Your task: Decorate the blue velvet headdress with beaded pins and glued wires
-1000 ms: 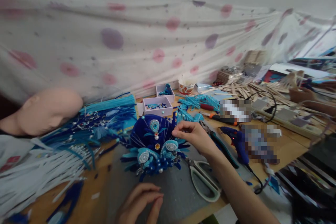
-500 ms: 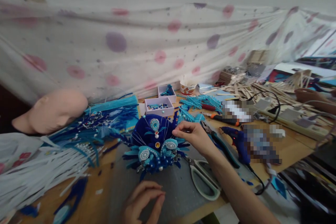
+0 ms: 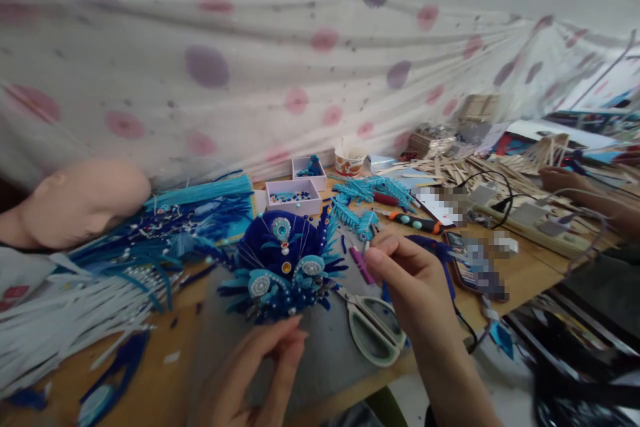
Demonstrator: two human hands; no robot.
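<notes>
A blue beaded headdress (image 3: 283,253) stands on a grey mat (image 3: 320,363), with pearls, jewelled discs and feather-like fringes on it. At its lower front edge, my left hand (image 3: 255,370) has thumb and fingers brought together; whether they grip a bead or thread is too small to tell. To the right of the headdress, my right hand (image 3: 415,280) is raised in a pinch, apart from it. Anything between those fingertips is not clear. Scissors (image 3: 375,330) with pale handles lie between the headdress and my right wrist. A purple piece (image 3: 361,265) is by my right fingertips.
Behind stand lilac boxes of beads (image 3: 293,198) and a paper cup (image 3: 350,160). A mannequin head (image 3: 85,197) and white strips (image 3: 85,327) lie left. Rightward are a glue gun (image 3: 430,243), a phone (image 3: 467,267), a power strip (image 3: 540,223) and another person's hand (image 3: 560,180).
My right hand has drawn away from the headdress's right side, toward me and rightward, still pinched. My left hand has come up to its front edge, fingertips closer together. The view has shifted slightly.
</notes>
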